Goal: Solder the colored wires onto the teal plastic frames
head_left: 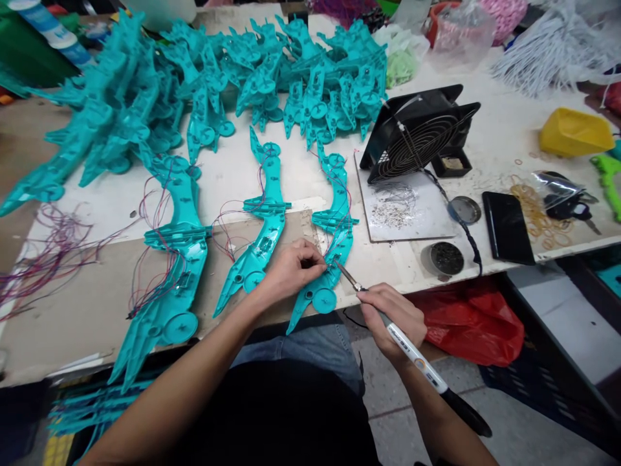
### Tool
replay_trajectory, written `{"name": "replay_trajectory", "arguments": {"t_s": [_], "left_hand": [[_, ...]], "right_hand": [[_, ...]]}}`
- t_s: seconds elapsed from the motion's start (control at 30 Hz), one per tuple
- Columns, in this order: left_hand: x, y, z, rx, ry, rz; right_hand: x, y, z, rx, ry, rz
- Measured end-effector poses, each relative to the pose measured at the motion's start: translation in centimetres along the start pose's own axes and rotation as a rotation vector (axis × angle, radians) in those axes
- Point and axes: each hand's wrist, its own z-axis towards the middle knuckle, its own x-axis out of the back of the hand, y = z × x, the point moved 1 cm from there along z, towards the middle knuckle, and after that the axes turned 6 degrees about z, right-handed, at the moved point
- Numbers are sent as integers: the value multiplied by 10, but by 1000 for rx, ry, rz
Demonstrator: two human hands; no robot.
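The right hand (pixel 394 315) is gripping a soldering iron (pixel 417 359), its tip touching wires (pixel 334 249) on a teal plastic shell (pixel 330 259). The left hand (pixel 291 268) is pinching those wires steady; soldering seems underway, calling next for a steady tip.

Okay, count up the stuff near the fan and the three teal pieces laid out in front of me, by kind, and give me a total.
Teal plastic shell pieces with red and blue wires, laid out singly: 3
Black square fan with wire grille: 1
Round dark metal tins: 2
Black flat phone: 1
Yellow plastic tray: 1
White-handled soldering iron: 1
Total: 9
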Motion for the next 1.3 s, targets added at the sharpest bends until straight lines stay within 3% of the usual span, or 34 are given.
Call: {"name": "replay_trajectory", "arguments": {"t_s": [0.37,1.3], "left_hand": [[6,3,4,-43,-102,49],[7,2,7,-59,-99,78]], "right_hand": [[-4,2,-13,-22,-20,-30],[-6,3,-12,14,-50,-34]]}}
